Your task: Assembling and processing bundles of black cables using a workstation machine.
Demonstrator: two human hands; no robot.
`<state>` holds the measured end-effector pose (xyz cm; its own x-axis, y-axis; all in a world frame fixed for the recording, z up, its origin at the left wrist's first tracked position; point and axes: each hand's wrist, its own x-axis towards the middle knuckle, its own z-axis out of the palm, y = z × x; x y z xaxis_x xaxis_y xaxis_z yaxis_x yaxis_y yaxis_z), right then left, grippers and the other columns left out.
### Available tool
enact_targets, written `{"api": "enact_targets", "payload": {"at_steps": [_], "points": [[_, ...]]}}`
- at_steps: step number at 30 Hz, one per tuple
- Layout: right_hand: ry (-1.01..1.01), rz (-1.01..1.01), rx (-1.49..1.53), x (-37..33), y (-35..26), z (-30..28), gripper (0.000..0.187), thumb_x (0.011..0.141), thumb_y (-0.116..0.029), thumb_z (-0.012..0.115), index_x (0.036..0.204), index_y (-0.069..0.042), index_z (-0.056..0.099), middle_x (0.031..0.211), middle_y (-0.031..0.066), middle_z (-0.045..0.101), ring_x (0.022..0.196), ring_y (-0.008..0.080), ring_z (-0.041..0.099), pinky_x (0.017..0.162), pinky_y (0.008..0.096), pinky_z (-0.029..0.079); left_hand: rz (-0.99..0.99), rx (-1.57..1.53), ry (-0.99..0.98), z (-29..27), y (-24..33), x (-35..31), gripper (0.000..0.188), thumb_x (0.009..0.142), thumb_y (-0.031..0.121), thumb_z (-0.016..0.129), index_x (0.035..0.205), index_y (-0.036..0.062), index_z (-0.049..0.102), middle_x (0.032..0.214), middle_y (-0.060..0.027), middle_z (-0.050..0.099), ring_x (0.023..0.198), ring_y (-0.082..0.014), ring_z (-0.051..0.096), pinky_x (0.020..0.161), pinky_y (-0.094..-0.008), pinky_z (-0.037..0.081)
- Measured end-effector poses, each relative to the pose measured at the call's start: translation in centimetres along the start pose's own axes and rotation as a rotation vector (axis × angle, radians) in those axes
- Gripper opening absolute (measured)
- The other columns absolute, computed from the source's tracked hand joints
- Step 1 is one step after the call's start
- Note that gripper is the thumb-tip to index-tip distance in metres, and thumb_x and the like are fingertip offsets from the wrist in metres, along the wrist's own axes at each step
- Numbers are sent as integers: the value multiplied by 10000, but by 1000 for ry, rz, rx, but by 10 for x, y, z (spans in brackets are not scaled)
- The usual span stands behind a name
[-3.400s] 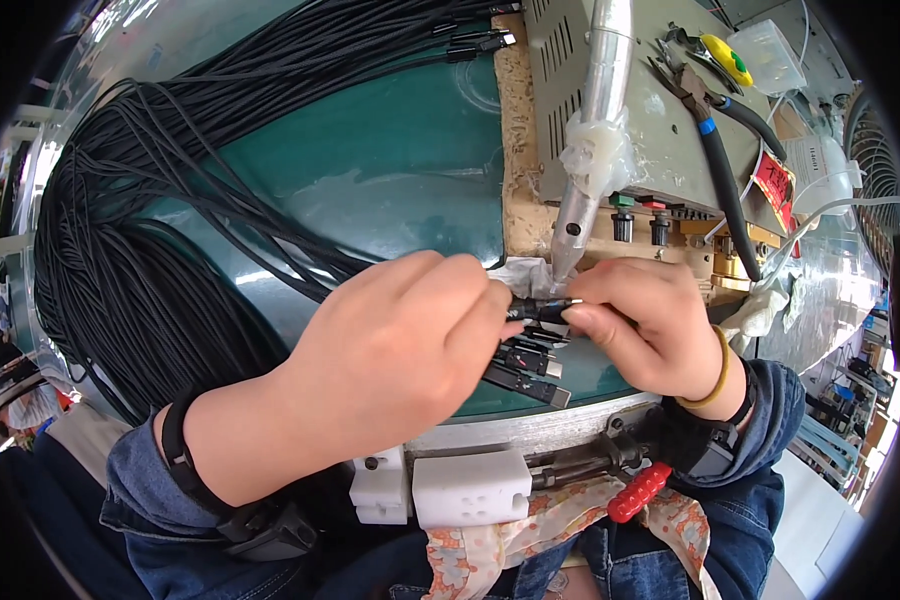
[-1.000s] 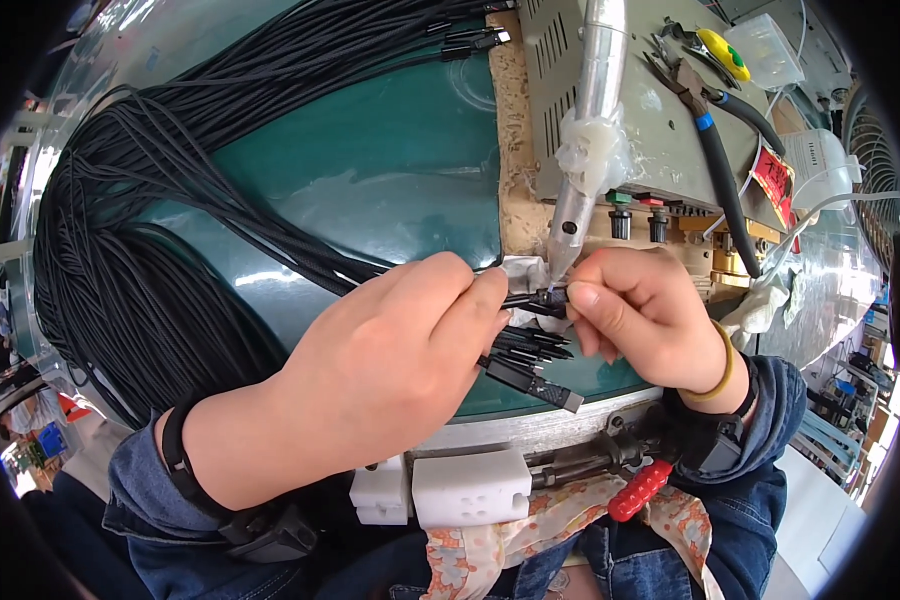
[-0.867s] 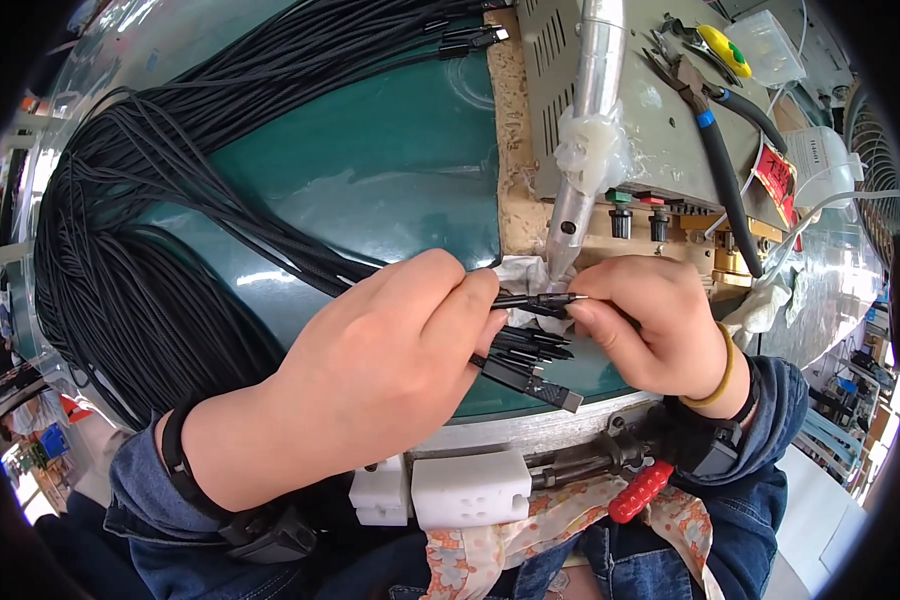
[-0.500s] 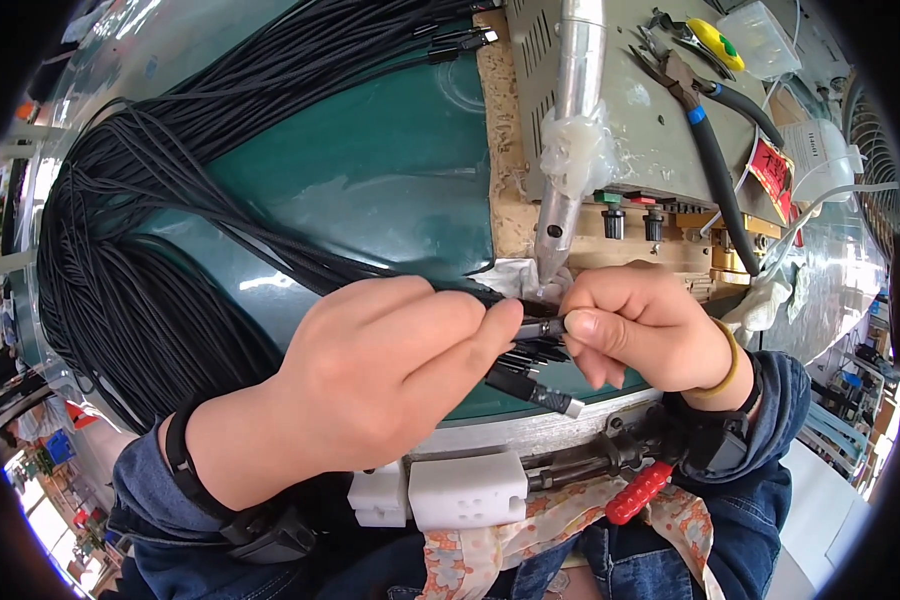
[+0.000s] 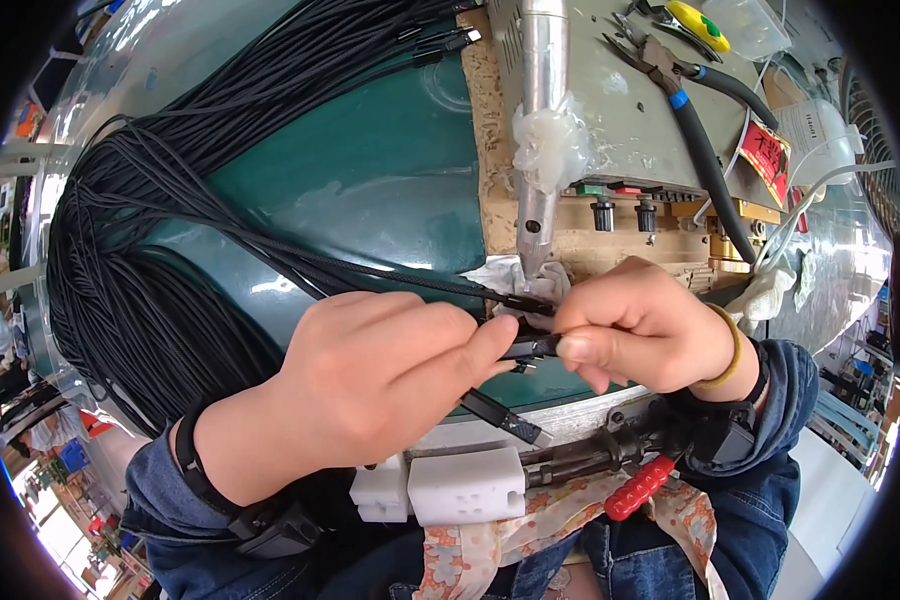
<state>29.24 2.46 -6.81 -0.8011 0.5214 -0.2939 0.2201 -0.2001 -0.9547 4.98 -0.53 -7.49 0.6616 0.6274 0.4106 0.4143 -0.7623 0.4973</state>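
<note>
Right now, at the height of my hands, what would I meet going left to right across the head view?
Black cable bundle → left hand → black connector between the hands → right hand → crumpled white material.

Shows black in the cables (image 5: 150,330), green across the mat (image 5: 370,190), white on the blocks (image 5: 465,487); red on the handle (image 5: 640,488), yellowish on the wristband (image 5: 737,345), and floral, apparently orange and grey on cream, over the cloth (image 5: 560,508).

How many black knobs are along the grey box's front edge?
2. One black knob is right of the metal tube; the other knob is just right of that. More may be hidden behind the tube.
</note>
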Motion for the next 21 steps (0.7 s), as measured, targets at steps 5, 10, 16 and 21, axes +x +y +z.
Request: {"api": "enact_targets", "payload": {"at_steps": [5,10,16,21], "points": [[124,-302,-331,0,7,5,153,912,-148,574,817,-28,582,582,71,539,520,228,532,507,314,411,-19,-52,-3,-1,0,-3,339,641,136,771,929,-9,666,658,-38,508,504,-168,498,432,-279,382],[5,-216,-192,1,12,7,142,896,-133,584,798,-32,568,578,95,515,533,292,513,505,347,404,23,-32,-129,-5,4,-5,322,653,148,774,914,-4,662,637,-44,487,500,-181,488,444,-285,386],[33,-150,-324,-6,-7,-4,276,873,-162,626,663,-28,506,532,98,478,490,285,491,469,364,371,-96,-194,-138,7,1,5,300,655,137,771,911,18,670,694,-50,536,572,-211,533,499,-312,431],[-124,-182,-219,2,-6,16,209,863,-144,648,717,-29,552,565,80,519,464,215,499,448,330,362,-188,-243,-117,3,0,-7,263,656,87,760,897,31,670,772,-81,586,674,-245,578,573,-338,468]]}}
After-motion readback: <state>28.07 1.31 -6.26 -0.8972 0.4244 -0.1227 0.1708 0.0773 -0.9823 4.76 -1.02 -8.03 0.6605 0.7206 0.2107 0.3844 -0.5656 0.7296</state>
